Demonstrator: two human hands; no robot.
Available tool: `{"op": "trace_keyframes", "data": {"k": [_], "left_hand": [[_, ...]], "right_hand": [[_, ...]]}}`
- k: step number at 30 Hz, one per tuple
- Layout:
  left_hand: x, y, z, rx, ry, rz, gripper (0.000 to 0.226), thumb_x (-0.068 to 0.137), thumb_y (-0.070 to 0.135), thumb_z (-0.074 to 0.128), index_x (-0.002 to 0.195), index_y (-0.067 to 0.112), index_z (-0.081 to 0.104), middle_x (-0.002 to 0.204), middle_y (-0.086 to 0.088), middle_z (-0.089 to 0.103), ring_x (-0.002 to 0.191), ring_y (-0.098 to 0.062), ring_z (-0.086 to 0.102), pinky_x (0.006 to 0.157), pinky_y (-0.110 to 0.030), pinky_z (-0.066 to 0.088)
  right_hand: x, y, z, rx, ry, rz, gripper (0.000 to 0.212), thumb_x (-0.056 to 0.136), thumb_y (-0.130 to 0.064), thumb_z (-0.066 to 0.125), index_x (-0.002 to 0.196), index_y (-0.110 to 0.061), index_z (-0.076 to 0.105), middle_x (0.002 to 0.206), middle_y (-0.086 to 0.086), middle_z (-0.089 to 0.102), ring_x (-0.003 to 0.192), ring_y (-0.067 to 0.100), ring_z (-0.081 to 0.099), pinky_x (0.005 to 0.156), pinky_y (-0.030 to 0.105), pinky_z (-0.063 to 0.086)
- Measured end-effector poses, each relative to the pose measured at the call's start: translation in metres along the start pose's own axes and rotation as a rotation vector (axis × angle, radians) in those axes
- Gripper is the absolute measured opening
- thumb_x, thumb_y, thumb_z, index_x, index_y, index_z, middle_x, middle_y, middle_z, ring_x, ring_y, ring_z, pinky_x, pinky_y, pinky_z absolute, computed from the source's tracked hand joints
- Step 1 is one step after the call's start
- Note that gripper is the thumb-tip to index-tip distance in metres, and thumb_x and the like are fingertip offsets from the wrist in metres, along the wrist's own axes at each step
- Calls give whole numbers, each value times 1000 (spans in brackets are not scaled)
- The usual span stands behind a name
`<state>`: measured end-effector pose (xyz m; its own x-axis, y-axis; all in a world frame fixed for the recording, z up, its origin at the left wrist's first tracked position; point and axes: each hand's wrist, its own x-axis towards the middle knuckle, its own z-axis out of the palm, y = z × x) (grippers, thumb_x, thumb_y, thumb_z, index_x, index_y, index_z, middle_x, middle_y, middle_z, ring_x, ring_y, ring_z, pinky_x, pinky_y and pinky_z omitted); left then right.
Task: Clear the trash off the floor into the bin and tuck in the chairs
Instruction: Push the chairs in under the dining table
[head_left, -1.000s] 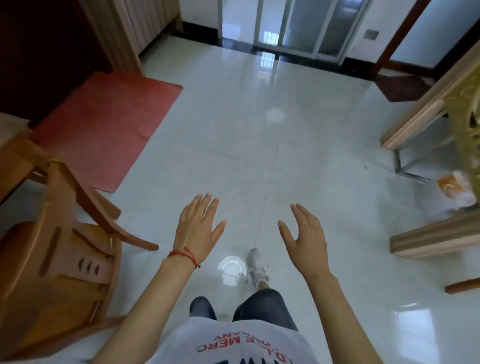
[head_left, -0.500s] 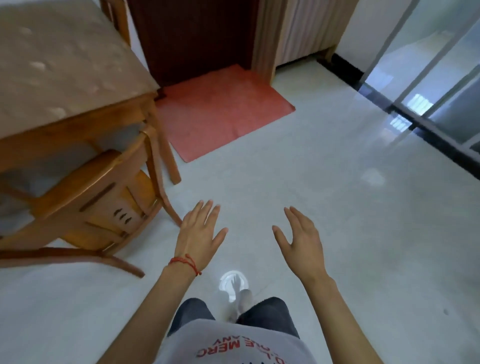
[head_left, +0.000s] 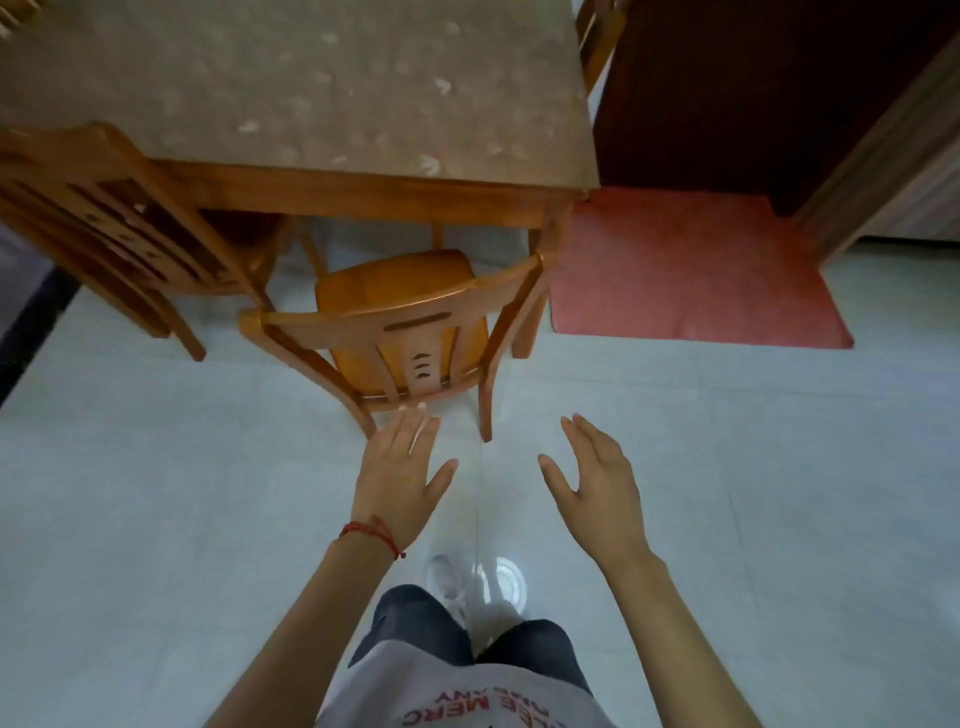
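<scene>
1. The table stands on the white floor, a red mat beside its right corner.
2. A wooden chair sits partly under the table's near edge; a second chair stands at its left.
3. The left hand and right hand hover near the chair's back, fingers spread, holding nothing.

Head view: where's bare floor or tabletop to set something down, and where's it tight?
Free: the tabletop; the tiled floor right of the right hand, below the red mat; floor left of the left hand. Crowded: under the table, around the near chair and left chair.
</scene>
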<state>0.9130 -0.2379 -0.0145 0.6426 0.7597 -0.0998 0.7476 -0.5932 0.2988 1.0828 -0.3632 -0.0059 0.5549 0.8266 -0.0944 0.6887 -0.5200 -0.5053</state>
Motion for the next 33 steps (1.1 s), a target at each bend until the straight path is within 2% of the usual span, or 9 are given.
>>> {"op": "trace_keyframes", "data": {"k": [9, 13, 19, 22, 25, 27, 30, 31, 33], "left_hand": [[28, -36, -15, -37, 105, -105, 59, 85, 45, 41, 127, 4, 51, 133, -17, 52, 126, -36, 44, 102, -49, 31], [48, -49, -23, -22, 123, -109, 65, 85, 47, 32, 134, 5, 42, 142, -15, 41, 134, -33, 32, 108, -45, 22], [58, -65, -25, -30, 109, -156, 72, 84, 53, 19, 133, 6, 44, 139, -16, 44, 132, -34, 35, 106, -47, 28], [61, -65, -24, -130, 143, -235, 64, 87, 47, 31, 134, 5, 42, 142, -16, 41, 135, -33, 31, 108, -42, 23], [68, -62, -24, -332, 205, -337, 57, 89, 38, 41, 135, 4, 39, 143, -16, 39, 135, -30, 30, 111, -40, 23], [72, -56, -29, -478, 274, -399, 53, 90, 36, 46, 132, 2, 42, 137, -15, 45, 127, -27, 40, 106, -36, 31], [88, -44, -46, -740, 384, -549, 38, 91, 33, 46, 113, 4, 56, 105, -9, 60, 93, -17, 50, 77, -18, 39], [94, -43, -49, -820, 392, -614, 34, 90, 36, 45, 104, 8, 60, 92, -3, 59, 86, -17, 50, 68, -16, 38], [107, -48, -48, -925, 414, -703, 33, 84, 43, 40, 78, 17, 59, 72, 2, 55, 77, -22, 51, 65, -24, 42]], "right_hand": [[52, -43, 10, -43, -72, -132, 55, 92, -43, 44, 140, -18, 34, 149, 6, 34, 137, 22, 30, 112, 35, 22], [77, -52, 12, -51, -54, -159, 56, 92, -46, 40, 139, -16, 37, 147, 7, 37, 136, 24, 33, 111, 36, 25], [105, -66, 16, -59, -89, -200, 54, 93, -41, 44, 140, -16, 35, 148, 6, 37, 137, 21, 31, 112, 35, 23], [119, -71, 19, -35, -122, -187, 54, 92, -41, 45, 139, -16, 36, 147, 4, 38, 136, 20, 32, 111, 35, 25], [133, -76, 20, 151, -125, -72, 48, 92, -38, 49, 133, -15, 45, 136, 3, 51, 126, 20, 44, 102, 34, 37], [143, -82, 17, 354, -131, 7, 40, 91, -37, 51, 125, -17, 54, 119, 1, 61, 112, 18, 55, 90, 28, 41], [160, -89, 12, 539, -151, 90, 21, 91, -35, 50, 103, -24, 64, 99, 3, 66, 93, 14, 59, 78, 20, 42], [165, -91, 10, 586, -161, 122, 17, 92, -34, 49, 86, -28, 64, 93, 11, 68, 89, 20, 63, 76, 22, 45], [175, -94, 9, 681, -182, 204, 30, 93, -35, 48, 66, -29, 62, 89, 29, 67, 83, 25, 66, 84, 35, 51]]}}
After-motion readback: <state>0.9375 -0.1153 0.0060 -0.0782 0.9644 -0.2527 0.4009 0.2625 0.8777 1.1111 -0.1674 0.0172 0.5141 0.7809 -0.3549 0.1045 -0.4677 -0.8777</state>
